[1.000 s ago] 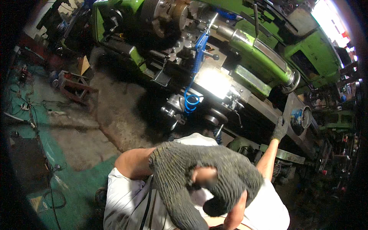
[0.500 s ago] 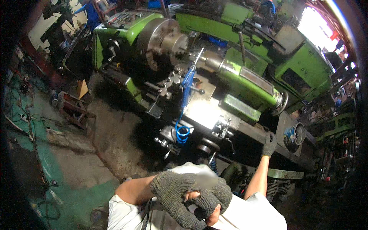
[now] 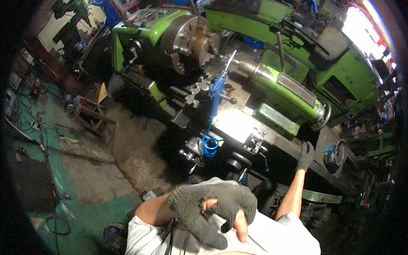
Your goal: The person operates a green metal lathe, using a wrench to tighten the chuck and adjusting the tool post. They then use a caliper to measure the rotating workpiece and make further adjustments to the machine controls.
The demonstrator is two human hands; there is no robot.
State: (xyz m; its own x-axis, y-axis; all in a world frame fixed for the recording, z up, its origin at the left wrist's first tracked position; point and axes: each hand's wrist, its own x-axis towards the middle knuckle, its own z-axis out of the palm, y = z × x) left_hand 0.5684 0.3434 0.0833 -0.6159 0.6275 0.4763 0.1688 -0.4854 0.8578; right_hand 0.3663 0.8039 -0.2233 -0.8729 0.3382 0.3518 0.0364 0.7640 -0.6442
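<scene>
My left hand (image 3: 199, 212), in a dark grey knit glove with bare fingertips poking out, is raised close in front of my chest. Its fingers are partly bent but apart, and I see nothing between them; a blurred patch covers some of it. Farther right, my gloved right hand (image 3: 305, 156) rests with fingers stretched out on the edge of the lathe bed (image 3: 282, 144). Ahead stands the green lathe, its chuck (image 3: 182, 44) at left and its tailstock (image 3: 284, 87) at right. A blue air gun (image 3: 217, 91) leans on the carriage, apart from both hands.
A coiled blue hose (image 3: 210, 146) hangs below the air gun. Crank handles and handwheels (image 3: 242, 159) jut from the lathe's front. Near my right hand sits a round metal bucket (image 3: 335, 154). A rusty metal frame (image 3: 91, 114) and cables lie on the floor at left.
The view has shifted, so the lathe sits farther right. My left hand's fingers have spread apart. The chuck's jaws, smeared before, now show more sharply. My right hand stays at the bed.
</scene>
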